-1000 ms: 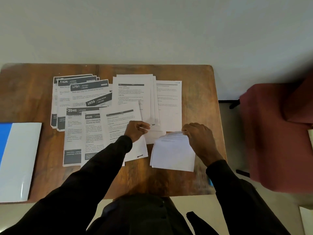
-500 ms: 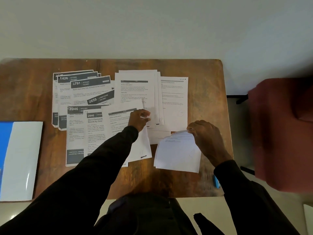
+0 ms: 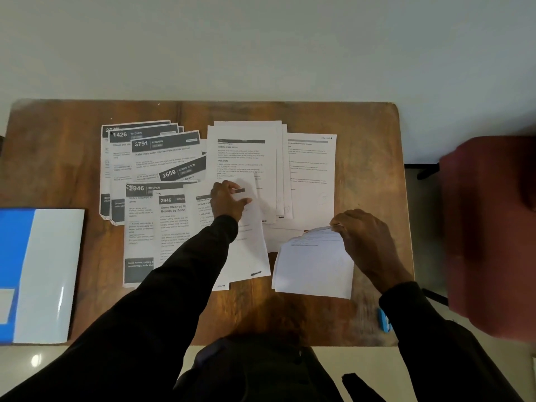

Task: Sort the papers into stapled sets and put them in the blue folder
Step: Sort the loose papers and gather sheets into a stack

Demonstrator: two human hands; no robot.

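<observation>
Printed sheets lie fanned over the wooden table: dark-headed numbered pages at the left, plain text pages in the middle and right. My left hand pinches the top edge of a white sheet in the middle of the table. My right hand grips the lifted top edge of a small stack of papers near the front right. The blue folder lies open at the left edge, with its white inner flap showing.
A small blue object sits at the table's front right corner, partly hidden by my right sleeve. A dark red chair stands close to the table's right side. A pale wall runs behind the table.
My left hand has moved away from me, up the table, with the sheet it pinches. My right hand keeps its grip on the stack's top edge.
</observation>
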